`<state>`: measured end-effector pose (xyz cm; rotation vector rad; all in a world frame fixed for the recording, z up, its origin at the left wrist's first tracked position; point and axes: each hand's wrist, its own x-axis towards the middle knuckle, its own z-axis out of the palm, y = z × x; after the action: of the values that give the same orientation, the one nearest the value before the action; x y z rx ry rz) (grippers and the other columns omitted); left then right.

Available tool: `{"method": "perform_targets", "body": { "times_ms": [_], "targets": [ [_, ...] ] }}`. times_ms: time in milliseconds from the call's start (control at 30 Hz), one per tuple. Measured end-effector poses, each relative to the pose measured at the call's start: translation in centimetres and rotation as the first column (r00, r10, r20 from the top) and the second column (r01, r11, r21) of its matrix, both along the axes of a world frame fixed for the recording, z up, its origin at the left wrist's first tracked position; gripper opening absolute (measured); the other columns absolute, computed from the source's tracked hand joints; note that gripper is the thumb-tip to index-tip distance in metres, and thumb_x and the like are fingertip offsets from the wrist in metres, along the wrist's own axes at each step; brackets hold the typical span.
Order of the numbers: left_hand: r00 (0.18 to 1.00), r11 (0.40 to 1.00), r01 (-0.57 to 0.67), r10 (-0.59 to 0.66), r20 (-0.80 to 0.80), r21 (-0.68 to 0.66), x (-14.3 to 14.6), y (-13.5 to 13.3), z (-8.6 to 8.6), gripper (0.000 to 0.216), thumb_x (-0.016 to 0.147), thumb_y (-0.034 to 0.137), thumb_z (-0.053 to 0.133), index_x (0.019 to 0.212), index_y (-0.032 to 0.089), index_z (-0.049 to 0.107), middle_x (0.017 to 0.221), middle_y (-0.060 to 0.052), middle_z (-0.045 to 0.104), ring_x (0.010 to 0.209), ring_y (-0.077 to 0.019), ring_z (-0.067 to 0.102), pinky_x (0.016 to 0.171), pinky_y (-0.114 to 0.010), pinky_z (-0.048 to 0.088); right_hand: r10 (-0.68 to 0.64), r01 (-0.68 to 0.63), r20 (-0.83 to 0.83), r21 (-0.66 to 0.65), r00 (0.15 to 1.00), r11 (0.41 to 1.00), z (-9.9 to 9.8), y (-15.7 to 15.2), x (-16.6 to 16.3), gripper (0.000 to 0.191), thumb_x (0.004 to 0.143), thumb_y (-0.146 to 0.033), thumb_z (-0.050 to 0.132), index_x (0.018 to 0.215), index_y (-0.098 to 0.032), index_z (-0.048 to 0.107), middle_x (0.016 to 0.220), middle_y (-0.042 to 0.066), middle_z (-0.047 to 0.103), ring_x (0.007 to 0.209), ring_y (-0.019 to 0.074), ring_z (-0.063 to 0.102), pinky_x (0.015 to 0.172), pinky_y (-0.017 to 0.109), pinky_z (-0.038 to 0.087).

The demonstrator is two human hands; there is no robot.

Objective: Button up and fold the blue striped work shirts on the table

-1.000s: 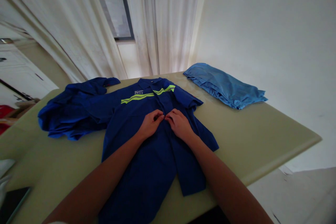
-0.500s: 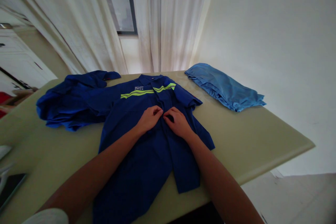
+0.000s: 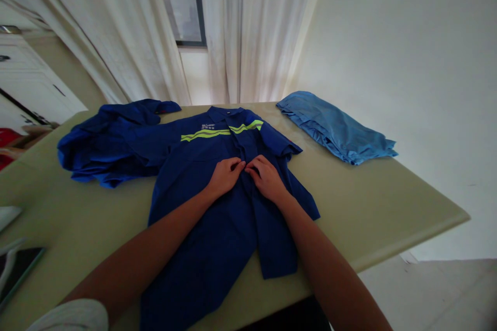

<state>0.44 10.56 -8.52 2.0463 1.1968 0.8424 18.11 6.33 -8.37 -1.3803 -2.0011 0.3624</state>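
Shirt (image 3: 227,240), olive table (image 3: 368,201); curtains (image 3: 248,31); prob. phone (image 3: 17,269)

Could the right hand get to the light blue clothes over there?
Probably yes. The right hand pinches the dark blue shirt, but only bare table lies between it and the light blue clothes.

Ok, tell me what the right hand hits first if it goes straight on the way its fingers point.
Probably the left hand: the right hand points at its fingertips, almost touching, on the shirt front.
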Motion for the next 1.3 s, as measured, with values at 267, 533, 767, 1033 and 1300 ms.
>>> {"method": "perform_targets", "body": {
  "times_ms": [267, 533, 767, 1033, 1300],
  "targets": [
    [0.999, 0.999, -0.046, 0.046, -0.004, 0.018, -0.1, -0.1, -0.2, 0.036, 0.100, 0.044, 0.047, 0.077, 0.022, 0.064, 0.069, 0.002, 0.061, 0.069, -0.0166, 0.057, 0.066, -0.027, 0.040, -0.056, 0.056, -0.030, -0.007, 0.998, 0.998, -0.1, 0.3, -0.6, 0.009, 0.099, -0.020, 0.064, 0.093, -0.021, 0.071, 0.097, 0.003, 0.064, 0.090, 0.0167, 0.062, 0.086, 0.029, 0.047],
    [0.999, 0.999, -0.031, 0.030, 0.017, 0.026, 0.0, -0.4, -0.4, 0.035, 0.099, 0.044, 0.049, 0.077, 0.023, 0.067, 0.069, 0.001, 0.063, 0.068, -0.0173, 0.058, 0.066, -0.028, 0.043, -0.188, 0.189, 0.027, -0.032, 0.982, 0.981, -0.2, 0.3, -0.7, 0.005, 0.092, -0.024, 0.073, 0.088, -0.020, 0.072, 0.096, 0.003, 0.065, 0.080, 0.0166, 0.062, 0.077, 0.030, 0.048],
    [0.998, 0.998, 0.064, -0.064, -0.017, 0.001, -0.1, 0.6, -0.3, 0.034, 0.102, 0.040, 0.044, 0.086, 0.022, 0.068, 0.075, 0.000, 0.066, 0.072, -0.0181, 0.061, 0.069, -0.029, 0.046, -0.093, 0.095, 0.034, -0.072, 0.995, 0.993, 1.2, -0.3, 1.0, 0.017, 0.090, -0.009, 0.064, 0.093, -0.022, 0.073, 0.099, 0.003, 0.067, 0.090, 0.0179, 0.065, 0.088, 0.032, 0.049],
    [0.855, 0.903, 0.350, -0.199, -0.479, 0.248, -0.7, -0.5, -0.5, 0.031, 0.100, 0.038, 0.051, 0.124, 0.024, 0.065, 0.143, -0.012, 0.059, 0.131, -0.0337, 0.052, 0.109, -0.056, 0.036, -0.179, 0.174, 0.085, 0.064, 0.980, 0.983, 3.0, -1.7, 2.3, 0.018, 0.086, -0.011, 0.065, 0.098, -0.020, 0.075, 0.120, 0.011, 0.061, 0.115, 0.0267, 0.058, 0.107, 0.046, 0.045],
    [0.757, 0.869, 0.423, -0.183, -0.628, 0.255, -3.7, 2.0, -0.6, 0.041, 0.104, 0.041, 0.045, 0.139, 0.024, 0.058, 0.155, -0.013, 0.049, 0.144, -0.0320, 0.040, 0.116, -0.054, 0.028, 0.134, -0.102, 0.333, -0.111, 0.934, 0.989, 4.2, -4.1, -0.5, 0.019, 0.084, -0.035, 0.080, 0.090, -0.021, 0.069, 0.108, 0.007, 0.066, 0.104, 0.0248, 0.059, 0.093, 0.039, 0.045]
  ]
}}
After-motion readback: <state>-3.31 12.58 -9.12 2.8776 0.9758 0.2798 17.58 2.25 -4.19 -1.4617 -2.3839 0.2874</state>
